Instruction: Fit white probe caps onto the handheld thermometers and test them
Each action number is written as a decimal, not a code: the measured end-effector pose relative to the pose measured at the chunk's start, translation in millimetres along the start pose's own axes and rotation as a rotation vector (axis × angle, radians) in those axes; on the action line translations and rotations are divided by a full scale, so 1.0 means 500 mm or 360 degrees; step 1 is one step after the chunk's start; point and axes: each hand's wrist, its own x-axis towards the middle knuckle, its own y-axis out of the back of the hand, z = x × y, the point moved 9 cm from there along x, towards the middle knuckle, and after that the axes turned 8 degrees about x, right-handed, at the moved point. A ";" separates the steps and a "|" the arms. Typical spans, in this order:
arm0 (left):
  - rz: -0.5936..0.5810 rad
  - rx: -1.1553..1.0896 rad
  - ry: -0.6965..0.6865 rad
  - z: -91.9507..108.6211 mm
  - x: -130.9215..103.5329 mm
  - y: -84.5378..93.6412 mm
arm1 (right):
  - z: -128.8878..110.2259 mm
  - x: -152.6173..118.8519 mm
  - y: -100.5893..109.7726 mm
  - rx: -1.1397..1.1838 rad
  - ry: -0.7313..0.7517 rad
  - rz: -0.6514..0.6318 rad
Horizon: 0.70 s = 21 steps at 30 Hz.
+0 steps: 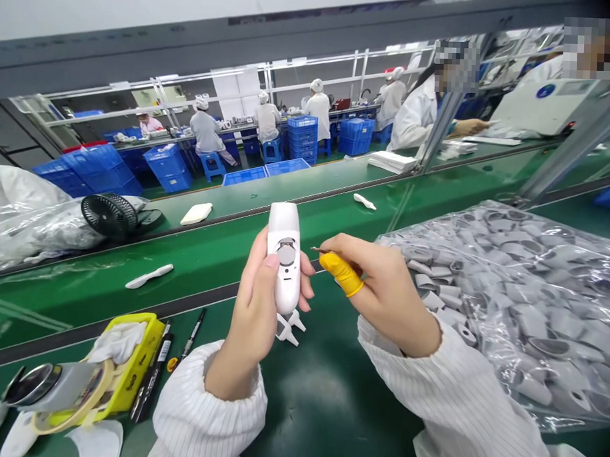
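Observation:
My left hand is wrapped round a white handheld device, held upright above the green bench. A round recess with a grey disc in it faces me, and my thumb rests at its left edge. To the right, my right hand pinches a thin, dark, pointed tool, most of which is hidden by the fingers. Its tip is just right of the device, apart from it. A yellow finger cot covers my right thumb. Small white pronged parts lie on the bench beneath the device.
Grey-white plastic shells fill a clear bag at right. A yellow basket, tape roll and pens are at left. White pieces lie on the green conveyor; a black fan stands beyond. Co-workers sit across the line.

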 end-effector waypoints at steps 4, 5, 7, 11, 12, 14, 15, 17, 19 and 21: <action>-0.0038 0.0126 -0.0018 0.002 -0.010 -0.004 | -0.008 -0.003 -0.011 -0.0232 0.0030 -0.0074; -0.0035 0.0180 -0.0029 0.002 -0.012 -0.004 | -0.007 -0.004 -0.015 -0.0251 0.0020 -0.0100; 0.0008 0.0344 -0.0105 0.009 -0.014 -0.001 | -0.003 -0.005 -0.020 -0.0312 -0.0006 -0.0133; 0.0064 0.0571 -0.0169 0.017 -0.013 0.009 | 0.006 -0.004 -0.030 -0.0284 -0.0010 -0.0182; 0.0012 0.0500 -0.0098 0.011 -0.010 0.008 | 0.005 -0.003 -0.035 -0.0167 0.0014 -0.0209; -0.0151 0.0243 0.0085 -0.005 -0.007 -0.001 | -0.003 -0.002 -0.040 0.0101 0.0084 -0.0239; -0.0217 0.0115 0.0159 -0.009 -0.006 -0.005 | -0.007 0.000 -0.038 0.0178 0.0123 -0.0207; -0.0263 -0.0057 0.0236 -0.010 -0.003 -0.008 | -0.018 0.002 -0.023 0.0144 0.0232 -0.0055; -0.0260 -0.0103 0.0287 -0.012 0.000 -0.008 | -0.038 -0.001 -0.010 -0.0040 0.0422 0.0088; -0.0303 -0.0087 0.0340 -0.017 0.000 -0.016 | -0.058 -0.009 -0.013 -0.0190 0.0634 0.0120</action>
